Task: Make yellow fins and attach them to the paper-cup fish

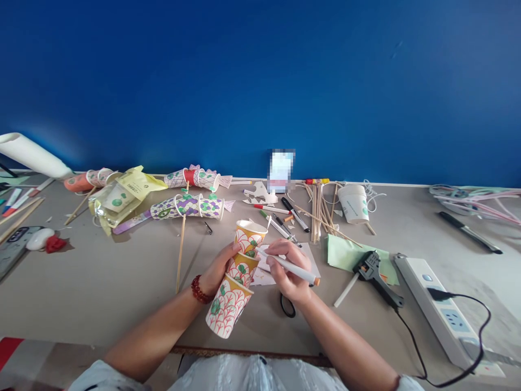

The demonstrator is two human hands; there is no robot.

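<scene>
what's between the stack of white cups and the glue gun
In the head view, green paper lies there, with a wooden stick ending near its far edge.

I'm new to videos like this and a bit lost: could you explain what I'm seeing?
There's no machine here, just a person's two bare hands. The single picture comes from a camera worn on the head, looking forward and down. The left hand holds a row of joined, patterned paper cups; the right hand holds a white marker, its tip close to them. On the table lie wooden sticks, a glue gun and a power strip.
</scene>
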